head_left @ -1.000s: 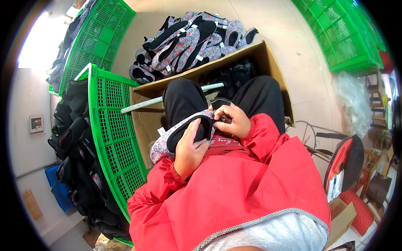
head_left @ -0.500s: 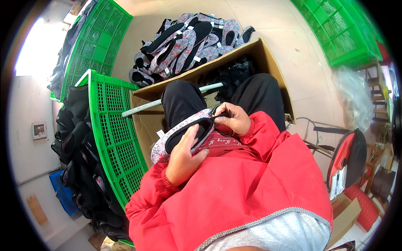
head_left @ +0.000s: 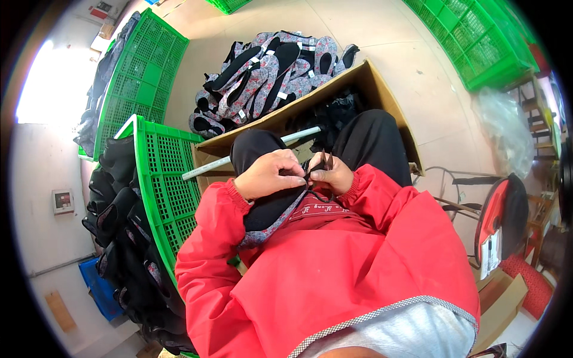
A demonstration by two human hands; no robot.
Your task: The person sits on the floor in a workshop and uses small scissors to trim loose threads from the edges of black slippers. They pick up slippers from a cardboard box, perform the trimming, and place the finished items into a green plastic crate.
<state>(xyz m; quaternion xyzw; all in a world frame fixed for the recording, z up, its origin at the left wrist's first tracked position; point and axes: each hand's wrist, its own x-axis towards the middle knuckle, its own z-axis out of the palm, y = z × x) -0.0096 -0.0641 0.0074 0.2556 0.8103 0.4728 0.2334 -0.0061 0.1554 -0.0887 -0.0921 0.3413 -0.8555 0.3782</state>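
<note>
Across my lap lies a slipper [head_left: 270, 216], its black side facing up and grey floral fabric showing along its lower edge. My left hand [head_left: 270, 174] is closed, thumb and fingers pinching the slipper's far end. Right beside it, my right hand [head_left: 336, 178] is closed around small dark thread snips [head_left: 326, 161], whose two pointed blades stick up past the fingers. Both sets of fingertips nearly meet at the slipper's end. What exactly lies between them is too small to make out.
Before my knees stands a cardboard box [head_left: 391, 98] with black material inside and a pale pipe [head_left: 250, 153] across it. Beyond is a heap of floral slippers [head_left: 262, 77]. At left, a green crate [head_left: 170, 179] adjoins black slippers [head_left: 119, 238]. A round red-black stool [head_left: 504, 221] stands right.
The slipper has turned so its black side faces up. My left hand has gone from lying on the slipper to pinching its end beside my right hand. The snips' blades now point upward.
</note>
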